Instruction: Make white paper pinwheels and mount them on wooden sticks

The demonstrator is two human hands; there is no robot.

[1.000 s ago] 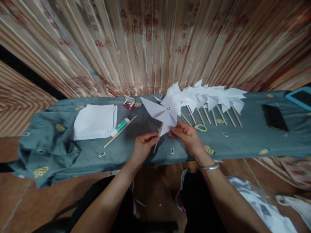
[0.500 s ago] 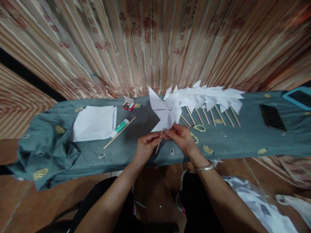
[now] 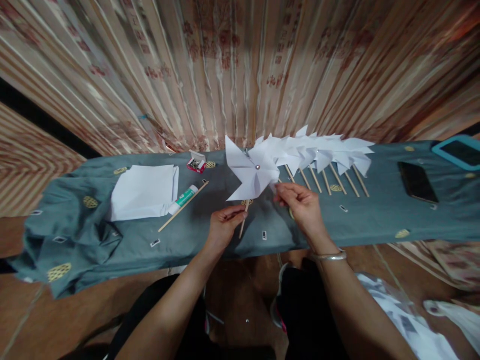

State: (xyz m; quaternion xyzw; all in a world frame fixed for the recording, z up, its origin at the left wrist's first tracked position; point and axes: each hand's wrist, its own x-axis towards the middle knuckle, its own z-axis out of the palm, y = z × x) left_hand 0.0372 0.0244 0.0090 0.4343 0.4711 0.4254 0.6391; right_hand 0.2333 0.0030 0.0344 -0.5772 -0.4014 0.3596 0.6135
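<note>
My left hand (image 3: 223, 226) grips the wooden stick of a white paper pinwheel (image 3: 252, 172), which stands upright above the grey-green cloth (image 3: 210, 225). A silver pin fixes its middle. My right hand (image 3: 302, 206) touches the pinwheel's lower right blade with its fingertips, the fingers loosely curled, with nothing gripped. Behind my right hand lies a row of several finished white pinwheels on sticks (image 3: 322, 152), blades overlapping.
On the cloth lie a stack of white paper sheets (image 3: 144, 191), a glue stick (image 3: 183, 198), a loose wooden stick (image 3: 182, 206) and a small box of pins (image 3: 197, 162). A dark phone (image 3: 417, 182) and a blue-cased tablet (image 3: 458, 152) lie at the right. A striped curtain hangs behind.
The pinwheel's blades have turned round the pin. My right hand has let go of the stick's top and moved right to the lower right blade. My left hand kept hold of the stick.
</note>
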